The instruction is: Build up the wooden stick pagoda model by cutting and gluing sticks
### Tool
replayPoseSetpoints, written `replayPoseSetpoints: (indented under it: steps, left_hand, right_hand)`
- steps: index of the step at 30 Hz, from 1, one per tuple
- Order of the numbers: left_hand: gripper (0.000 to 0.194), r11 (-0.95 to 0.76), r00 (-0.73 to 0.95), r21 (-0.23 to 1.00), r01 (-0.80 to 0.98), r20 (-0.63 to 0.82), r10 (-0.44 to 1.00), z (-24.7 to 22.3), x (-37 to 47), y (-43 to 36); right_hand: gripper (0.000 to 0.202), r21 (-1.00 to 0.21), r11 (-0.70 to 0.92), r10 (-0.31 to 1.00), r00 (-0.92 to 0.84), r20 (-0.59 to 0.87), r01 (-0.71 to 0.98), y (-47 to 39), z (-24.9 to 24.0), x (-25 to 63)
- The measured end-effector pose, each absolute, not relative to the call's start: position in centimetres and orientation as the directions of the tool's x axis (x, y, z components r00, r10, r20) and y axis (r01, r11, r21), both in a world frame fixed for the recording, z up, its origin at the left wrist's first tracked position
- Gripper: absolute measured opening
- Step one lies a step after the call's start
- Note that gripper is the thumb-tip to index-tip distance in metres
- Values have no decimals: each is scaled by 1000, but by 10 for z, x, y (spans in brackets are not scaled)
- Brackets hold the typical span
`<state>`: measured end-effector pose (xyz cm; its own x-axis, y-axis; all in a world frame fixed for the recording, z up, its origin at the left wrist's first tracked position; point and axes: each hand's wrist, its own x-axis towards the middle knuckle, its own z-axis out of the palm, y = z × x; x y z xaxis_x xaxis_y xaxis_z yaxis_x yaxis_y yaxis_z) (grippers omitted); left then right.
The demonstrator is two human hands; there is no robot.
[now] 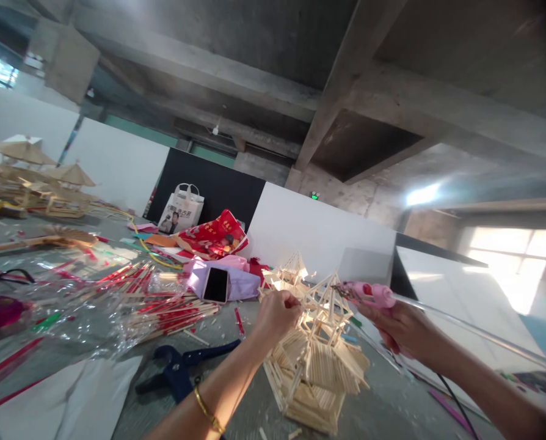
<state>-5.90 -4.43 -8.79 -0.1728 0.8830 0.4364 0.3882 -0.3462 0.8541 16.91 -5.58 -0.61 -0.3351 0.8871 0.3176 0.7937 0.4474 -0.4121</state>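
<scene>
A pagoda-like model of thin wooden sticks [316, 366] stands on the grey table in front of me. My left hand [275, 315] pinches a stick at the model's upper frame, fingers closed on it. My right hand [404, 330] grips a pink hot glue gun [369, 294] whose nozzle points left at the top of the model. A clear glue stick [474, 333] sticks out of the gun's back toward the right. A gold bracelet sits on my left wrist.
Dark blue cutters [176, 366] lie near my left forearm. Clear plastic wrap and red-tipped sticks [163, 308] cover the table's left. A phone [216, 285] rests on lilac cloth, with a red bag [215, 235] behind. Finished stick models [30, 177] stand far left.
</scene>
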Motion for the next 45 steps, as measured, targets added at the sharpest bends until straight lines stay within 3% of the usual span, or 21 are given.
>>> replayPoseSetpoints:
  steps: [4, 9, 23, 34, 45]
  left_hand:
    - [17, -353, -159, 855, 380, 436, 886, -88, -60, -45]
    - [17, -352, -156, 853, 385, 437, 886, -87, -61, -47]
    - [18, -384, -139, 845, 372, 460, 877, -91, -64, -49]
    - [21, -368, -89, 906, 211, 393, 915, -97, -61, -42]
    - [19, -357, -59, 923, 146, 368, 928, -100, -56, -42]
  right_hand:
    - [61, -363, 417, 902, -330, 279, 833, -66, -1, 162]
    - [48, -359, 472, 877, -387, 285, 806, -78, 4, 156]
    - [56, -320, 409, 906, -339, 252, 855, -74, -8, 162]
    - [51, -505, 389, 921, -330, 206, 771, -85, -24, 167]
    - [49, -493, 388, 921, -315, 229, 779, -74, -44, 181]
